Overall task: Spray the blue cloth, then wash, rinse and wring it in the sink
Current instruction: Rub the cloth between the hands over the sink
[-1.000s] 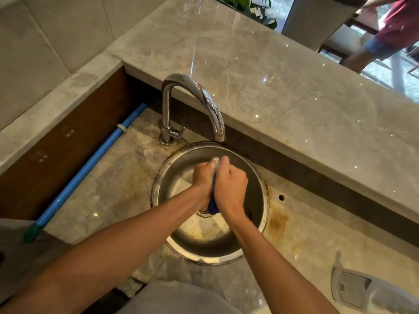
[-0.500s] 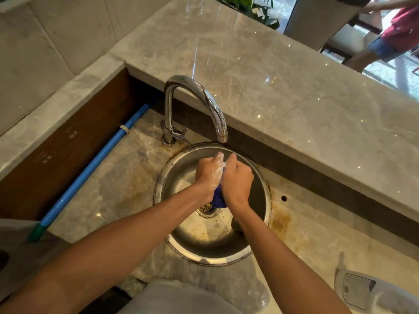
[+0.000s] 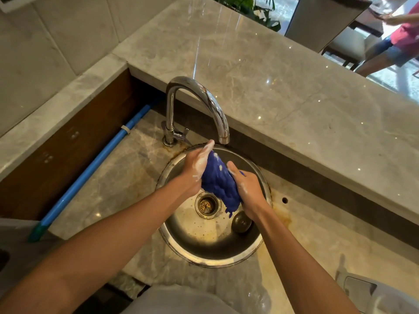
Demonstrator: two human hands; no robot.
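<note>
I hold the blue cloth [image 3: 218, 182] over the round metal sink [image 3: 181, 252]. It is bunched up long, and it hangs between my two hands. My left hand [image 3: 196, 169] is at the 10 o'clock end of the cloth. Its fingers are mostly straight and lie flat along the cloth, pressing on it. My right hand [image 3: 246, 189] is at the 4 o'clock end. Its fingers curl round the cloth and grip it. White soap foam is on both hands and on the cloth.

One end of the cloth dangles down into the sink. The drain [image 3: 206, 203] is at 7 o'clock from the cloth, in the sink bottom. A round metal plug [image 3: 241, 222] lies in the sink at 3 o'clock from the drain.

The shiny tap [image 3: 197, 105] stands at 12 o'clock of the sink. Its spout ends just above my left fingertips. I cannot tell if water is coming out.

A blue pipe [image 3: 90, 171] lies along the stone counter [image 3: 272, 91] at 9 o'clock. A white bottle [image 3: 371, 295] is at 4 o'clock, near the picture's edge.
</note>
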